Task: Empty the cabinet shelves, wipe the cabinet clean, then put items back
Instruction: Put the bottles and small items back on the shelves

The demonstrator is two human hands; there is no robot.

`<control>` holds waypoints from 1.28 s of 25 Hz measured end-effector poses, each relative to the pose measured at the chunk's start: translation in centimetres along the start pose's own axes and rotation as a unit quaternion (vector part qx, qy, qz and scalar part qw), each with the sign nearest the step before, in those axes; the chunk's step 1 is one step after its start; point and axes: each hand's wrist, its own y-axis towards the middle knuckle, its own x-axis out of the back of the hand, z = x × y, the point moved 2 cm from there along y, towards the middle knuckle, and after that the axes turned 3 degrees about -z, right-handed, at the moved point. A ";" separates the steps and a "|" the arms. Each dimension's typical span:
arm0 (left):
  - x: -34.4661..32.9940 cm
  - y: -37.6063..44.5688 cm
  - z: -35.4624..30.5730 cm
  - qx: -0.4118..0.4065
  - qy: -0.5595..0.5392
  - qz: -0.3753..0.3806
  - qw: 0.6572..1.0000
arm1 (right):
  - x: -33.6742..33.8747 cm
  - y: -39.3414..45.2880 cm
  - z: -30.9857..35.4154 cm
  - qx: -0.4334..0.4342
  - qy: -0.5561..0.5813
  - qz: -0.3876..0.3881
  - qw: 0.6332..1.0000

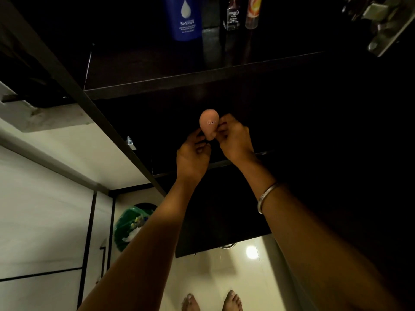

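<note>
In front of the dark cabinet (292,131), between shelves: peach egg-shaped sponge (209,124), small printed label on its side. Both grips grasping it, fingers curled: left hand (192,153) pinches the narrow lower end, right hand (233,136) pinches its right side. Long axis about upright, rounded end up. Blue bottle (184,17) on upper shelf (202,79).

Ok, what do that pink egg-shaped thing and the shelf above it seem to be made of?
Pink egg-shaped thing: probably soft foam or silicone, matte, with no glare; both hands hold it, left hand, right hand.
Shelf: dark laminated board by its look, semi-gloss, faintly mirroring the bottles.
</note>
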 end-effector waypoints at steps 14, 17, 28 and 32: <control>1.0 -1.2 -0.5 0.028 0.017 0.013 0.999 | 0.4 -1.9 -0.5 -0.069 0.023 0.009 0.997; 2.2 -2.1 -2.3 -0.019 0.040 0.022 0.999 | 1.7 -3.1 1.0 -0.048 -0.010 0.031 0.998; 9.3 -7.1 -12.8 -0.240 0.223 0.003 0.945 | 10.0 -8.5 11.3 0.159 -0.244 -0.036 0.956; 13.0 -9.3 -17.8 -0.285 0.224 -0.043 0.931 | 13.6 -11.7 15.7 0.188 -0.272 -0.077 0.941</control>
